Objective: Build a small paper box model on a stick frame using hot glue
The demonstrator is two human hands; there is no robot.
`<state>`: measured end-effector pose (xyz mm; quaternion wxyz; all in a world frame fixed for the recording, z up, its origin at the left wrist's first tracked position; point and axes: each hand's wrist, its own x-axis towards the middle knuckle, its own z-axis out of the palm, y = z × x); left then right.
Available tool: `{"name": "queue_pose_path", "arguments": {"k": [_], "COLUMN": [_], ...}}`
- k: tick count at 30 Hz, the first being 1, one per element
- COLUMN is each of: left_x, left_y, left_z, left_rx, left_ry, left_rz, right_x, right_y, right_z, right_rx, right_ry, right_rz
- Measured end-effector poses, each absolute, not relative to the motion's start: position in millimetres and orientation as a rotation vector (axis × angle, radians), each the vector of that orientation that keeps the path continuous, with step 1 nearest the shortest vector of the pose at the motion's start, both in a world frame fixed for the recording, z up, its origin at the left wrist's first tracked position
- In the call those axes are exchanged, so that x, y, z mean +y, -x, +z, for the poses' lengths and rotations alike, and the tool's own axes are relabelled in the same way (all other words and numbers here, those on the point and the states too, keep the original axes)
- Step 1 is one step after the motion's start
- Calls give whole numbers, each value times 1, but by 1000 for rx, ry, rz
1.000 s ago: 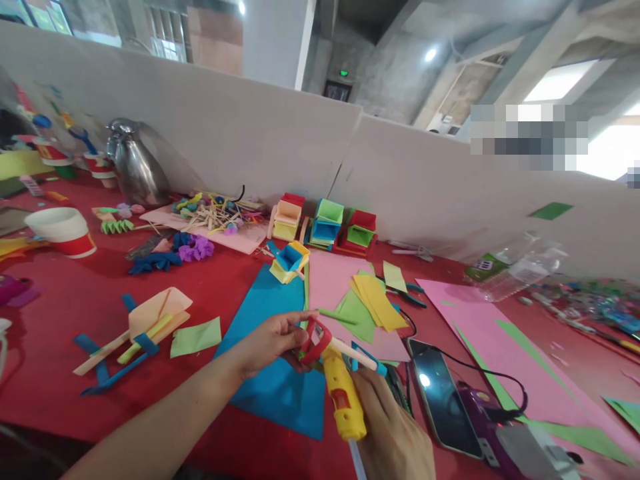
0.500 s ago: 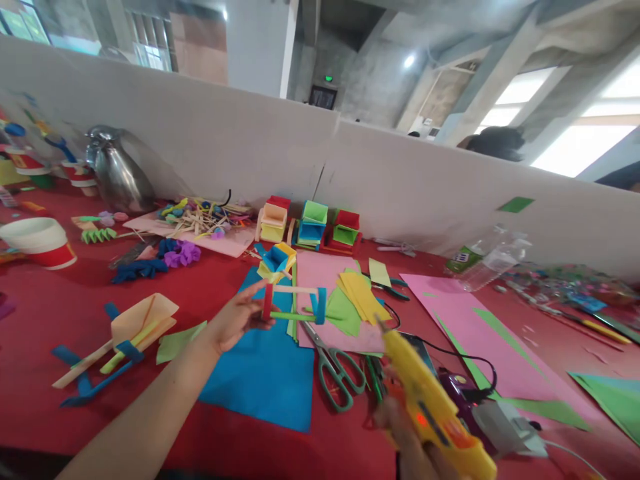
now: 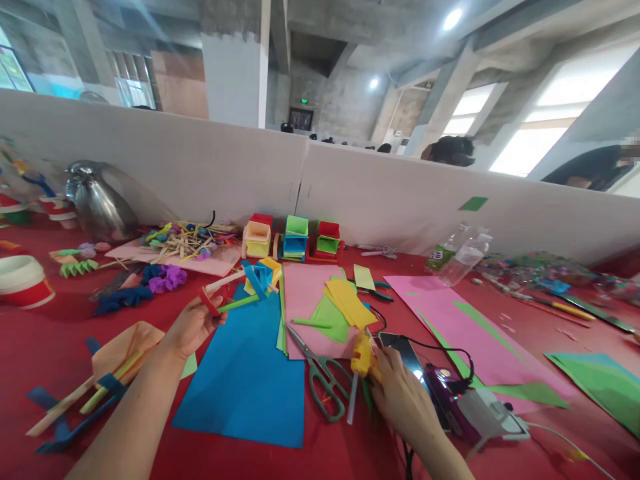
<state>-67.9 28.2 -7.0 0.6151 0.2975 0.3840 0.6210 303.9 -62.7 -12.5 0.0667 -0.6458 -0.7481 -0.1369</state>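
Observation:
My left hand (image 3: 194,325) pinches the red end of a small paper frame (image 3: 241,303), held above the blue sheet (image 3: 250,373). Rolled green and peach paper rods join its red strip to a blue strip. Low over the table, my right hand (image 3: 403,397) has its fingers around a yellow glue gun (image 3: 362,357); a clear glue stick (image 3: 353,400) protrudes from the gun. Grey-green handled scissors (image 3: 325,387) lie just left of the gun. Beside my left forearm sits a peach, yellow and blue paper model (image 3: 123,350), partly covered by the arm.
Three small folded-paper models (image 3: 296,239) stand against the white partition (image 3: 210,160). A phone (image 3: 410,357) and a white plug block (image 3: 493,413) with cables lie at right. Further back are plastic bottles (image 3: 465,257), a steel jug (image 3: 100,200) and a paper cup (image 3: 25,283).
My left hand has drawn the paper frame left and tilted it. The glue gun has been lowered leftwards and turned in my right hand, its glue stick now towards me. The camera view has shifted.

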Motion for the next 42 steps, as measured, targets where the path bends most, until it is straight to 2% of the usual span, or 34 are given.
{"name": "queue_pose_path", "arguments": {"k": [6,11,12,16,21,31,35,42], "left_x": [29,31,33,39,43,41,37,32], "left_y": [66,67,68,72,70,69,60,35], "left_z": [-6,-10,-12,-21,-24,-18,-16,-33], "left_rx": [856,853,847,823,889,974,1008,1001], "left_ry": [-682,-691,-696,-724,-737,-862,-1128,-1189], "left_rz": [1453,1471,1477,1520,1499,1642,1524,1355], "right_x": [-37,44,61,107,119,77,51,32], "right_y": [-266,-192,-178,-141,-130,-195,-214,-219], "right_z": [40,46,39,7,-13,27,38,25], "right_rx": [-2076,-1796,-1752,-1596,-1381,-1078,-956,-892], "right_ry": [1643,1513,1536,1583,1478,1100,945,718], "right_rz": [-66,733,789,917,1103,1254,1295,1361]}}
